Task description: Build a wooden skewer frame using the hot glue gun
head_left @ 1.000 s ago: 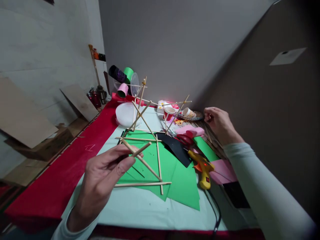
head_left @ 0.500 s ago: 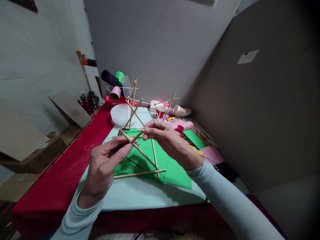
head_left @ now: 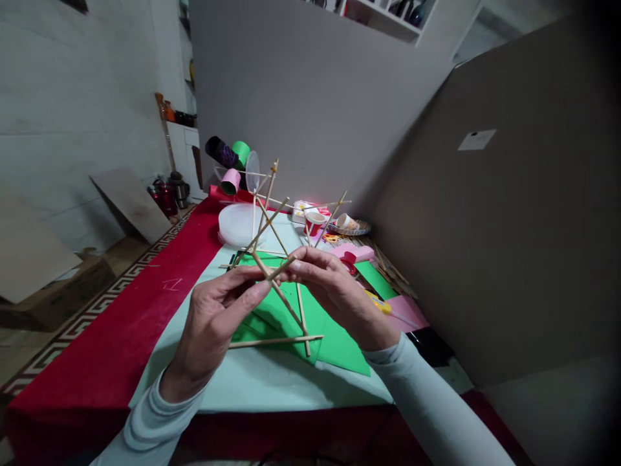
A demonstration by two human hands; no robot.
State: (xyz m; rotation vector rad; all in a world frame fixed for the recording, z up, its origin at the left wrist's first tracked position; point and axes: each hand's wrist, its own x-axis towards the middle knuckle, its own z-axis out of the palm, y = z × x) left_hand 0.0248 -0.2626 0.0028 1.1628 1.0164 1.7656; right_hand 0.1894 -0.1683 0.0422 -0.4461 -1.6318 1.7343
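Observation:
My left hand (head_left: 218,314) pinches two crossed wooden sticks where they meet, thumb in front. These belong to a stick frame (head_left: 290,307) that stands over green sheets, with a long stick (head_left: 272,342) along its near side. Closed fingers of my right hand (head_left: 330,278) are at the upper end of the short crossing stick (head_left: 282,268). Whether a thin band is also between those fingertips is hidden. Behind my hands, more sticks cross, and a yellowish tie (head_left: 274,168) binds the top of a tall one.
Green sheets (head_left: 342,353) lie on a pale cloth (head_left: 272,391) over a red-covered table (head_left: 97,362). Behind are clear plastic lids (head_left: 237,224), a red paper cup (head_left: 314,223) and a tilted cup (head_left: 347,221). To the right lie pink pieces (head_left: 407,310) and a yellow-handled tool (head_left: 381,303).
The view has shifted slightly. My left hand and the crossed sticks have moved right, closer to my right hand. The right fingers now reach farther around the short stick's end.

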